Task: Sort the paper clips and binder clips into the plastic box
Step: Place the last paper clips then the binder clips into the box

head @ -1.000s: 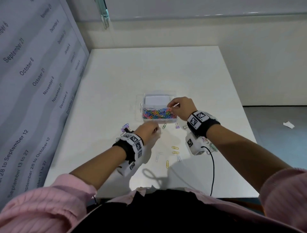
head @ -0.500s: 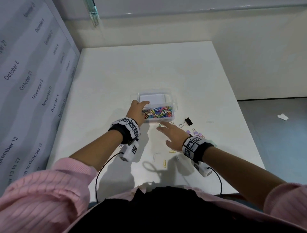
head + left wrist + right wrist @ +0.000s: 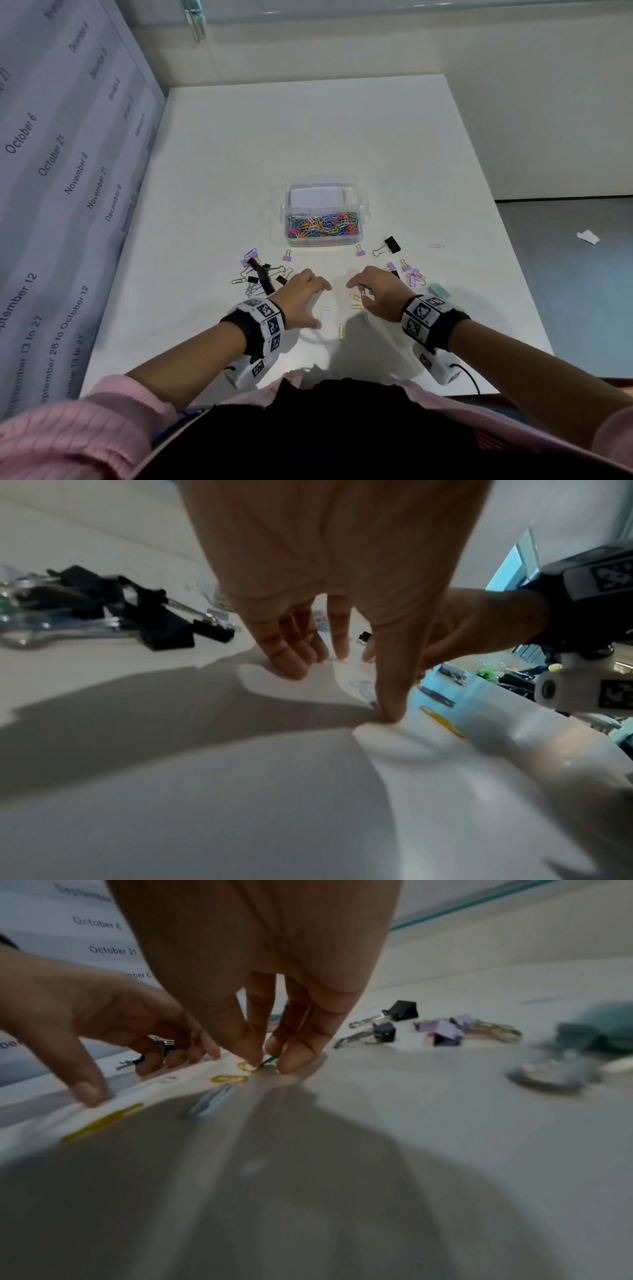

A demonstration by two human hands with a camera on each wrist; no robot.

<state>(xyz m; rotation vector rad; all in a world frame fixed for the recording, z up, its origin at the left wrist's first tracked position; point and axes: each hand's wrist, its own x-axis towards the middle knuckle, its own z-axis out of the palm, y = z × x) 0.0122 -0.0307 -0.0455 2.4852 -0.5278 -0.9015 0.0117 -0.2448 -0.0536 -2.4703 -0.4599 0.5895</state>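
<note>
The clear plastic box [image 3: 363, 219] stands mid-table; its near compartment is full of coloured paper clips [image 3: 322, 224], and the far one holds white paper. My right hand [image 3: 362, 295] hovers low in front of the box and pinches a green paper clip [image 3: 273, 1058] between thumb and fingers, just above two yellow paper clips [image 3: 356, 301]. My left hand [image 3: 320, 305] is spread beside it, fingertips and thumb [image 3: 390, 712] touching the table near a pale paper clip [image 3: 325, 310]. A third yellow clip [image 3: 340, 330] lies nearer to me.
Black and purple binder clips lie in a heap at the left [image 3: 262, 274] and another at the right [image 3: 411, 274]. A black binder clip [image 3: 388, 246] lies by the box's near right corner. A teal block [image 3: 439, 291] is at the right. A printed panel [image 3: 68, 171] walls the left side.
My left hand has come back from the box to the table in front of me. My right hand has picked up the green clip near the box and drawn it toward the yellow clips.
</note>
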